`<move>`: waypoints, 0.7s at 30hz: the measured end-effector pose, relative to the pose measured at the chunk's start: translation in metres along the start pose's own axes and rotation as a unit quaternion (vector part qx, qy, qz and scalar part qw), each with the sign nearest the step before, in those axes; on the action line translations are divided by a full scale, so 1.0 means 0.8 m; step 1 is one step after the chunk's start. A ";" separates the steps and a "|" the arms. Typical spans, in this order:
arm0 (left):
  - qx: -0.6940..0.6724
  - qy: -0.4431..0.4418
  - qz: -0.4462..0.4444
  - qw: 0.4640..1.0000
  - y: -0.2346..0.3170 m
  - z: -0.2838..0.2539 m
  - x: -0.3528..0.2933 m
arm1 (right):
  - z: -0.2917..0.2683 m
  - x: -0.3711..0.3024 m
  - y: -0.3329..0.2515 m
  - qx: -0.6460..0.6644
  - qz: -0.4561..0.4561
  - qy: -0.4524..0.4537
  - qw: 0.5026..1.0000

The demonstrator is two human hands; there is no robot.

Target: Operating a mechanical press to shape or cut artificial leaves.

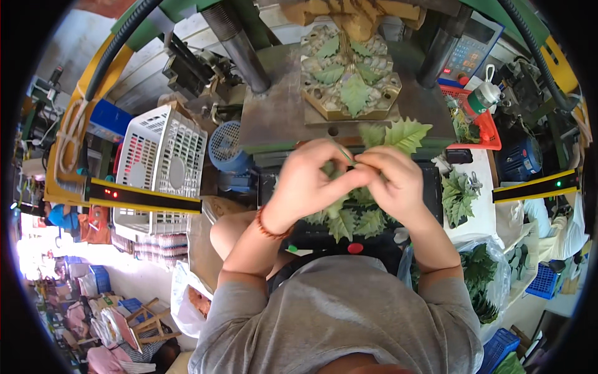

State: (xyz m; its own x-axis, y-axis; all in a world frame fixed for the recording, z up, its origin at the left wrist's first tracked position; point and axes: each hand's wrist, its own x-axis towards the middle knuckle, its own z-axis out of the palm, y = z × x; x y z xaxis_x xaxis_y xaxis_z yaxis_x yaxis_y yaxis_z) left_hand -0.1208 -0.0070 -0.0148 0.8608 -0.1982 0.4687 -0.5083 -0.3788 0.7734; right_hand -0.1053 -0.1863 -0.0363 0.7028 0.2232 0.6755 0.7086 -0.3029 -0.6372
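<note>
My left hand (311,181) and my right hand (393,182) meet in front of the press, thumbs and fingertips pinched together. A thin green stem (346,156) runs between their fingertips; both hands close on it. Just beyond my right hand spreads a serrated green leaf (408,134); my fingers hide whether it joins the stem. Beneath my hands more green leaves (342,224) lie over a black surface, partly covered by my forearms. On the press bed, a brass-coloured mold (321,107) carries a spray of several leaves (355,93) around a central stem.
Thick steel columns (235,47) flank the mold. Yellow-and-black sensor bars (143,196) stand at both sides. White plastic crates (177,156) are at left. At right are a red basket (492,131) with a bottle, a leaf bunch (460,196) and a bag of dark leaves (483,274).
</note>
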 end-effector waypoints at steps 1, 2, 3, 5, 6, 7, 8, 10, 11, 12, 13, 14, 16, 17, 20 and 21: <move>0.028 0.009 -0.002 1.000 -0.004 0.012 -0.002 | 0.007 -0.003 -0.004 -0.018 0.005 -0.018 1.000; 0.056 0.018 -0.004 0.998 -0.008 0.017 -0.004 | 0.011 -0.007 -0.007 -0.036 0.009 -0.037 0.999; 0.056 0.015 -0.005 0.998 -0.010 0.020 -0.005 | 0.012 -0.011 -0.004 -0.036 0.012 -0.036 0.999; 0.063 0.039 0.007 0.997 -0.012 0.023 -0.007 | 0.013 -0.013 0.011 -0.102 -0.034 -0.047 0.993; 0.068 0.052 0.013 0.996 -0.012 0.025 -0.010 | 0.012 -0.016 0.017 -0.134 -0.058 -0.053 0.988; 0.072 0.066 0.019 0.995 -0.010 0.026 -0.017 | 0.010 -0.021 0.017 -0.165 -0.082 -0.060 0.981; 0.072 0.066 0.020 0.995 -0.011 0.027 -0.018 | 0.007 -0.022 0.016 -0.167 -0.083 -0.059 0.981; 0.084 0.075 0.026 0.993 -0.009 0.024 -0.031 | 0.000 -0.027 0.007 -0.143 -0.047 -0.121 0.981; 0.090 0.080 0.028 0.992 -0.008 0.021 -0.040 | -0.003 -0.032 0.000 -0.131 -0.030 -0.152 0.979; 0.097 0.086 0.029 0.991 -0.006 0.017 -0.051 | -0.006 -0.037 -0.007 -0.117 -0.013 -0.185 0.976; 0.094 0.093 0.042 0.990 -0.011 0.014 -0.063 | -0.014 -0.048 -0.014 -0.156 -0.038 -0.180 0.970; 0.133 0.151 -0.006 0.980 -0.008 -0.002 -0.075 | -0.022 -0.059 -0.018 -0.197 -0.058 -0.173 0.963; 0.085 0.267 -0.228 0.933 -0.003 -0.044 -0.103 | -0.054 -0.082 -0.009 -0.161 0.053 -0.179 0.969; 0.156 0.259 -0.221 0.927 -0.010 -0.064 -0.127 | -0.075 -0.096 -0.004 -0.114 0.152 -0.187 0.964; 0.261 0.225 -0.303 0.889 -0.024 -0.115 -0.231 | -0.117 -0.115 0.016 -0.134 0.206 -0.071 0.967; 0.296 0.240 -0.347 0.857 -0.043 -0.134 -0.262 | -0.129 -0.123 0.030 -0.179 0.188 0.018 0.965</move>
State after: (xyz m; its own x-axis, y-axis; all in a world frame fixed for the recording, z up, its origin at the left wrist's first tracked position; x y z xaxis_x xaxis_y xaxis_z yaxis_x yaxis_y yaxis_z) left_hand -0.2867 0.1445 -0.0942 0.7700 0.6006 0.2153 0.3455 -0.6762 0.6507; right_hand -0.1639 -0.3116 -0.0799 0.8995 0.0048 0.4370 0.3315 -0.6591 -0.6751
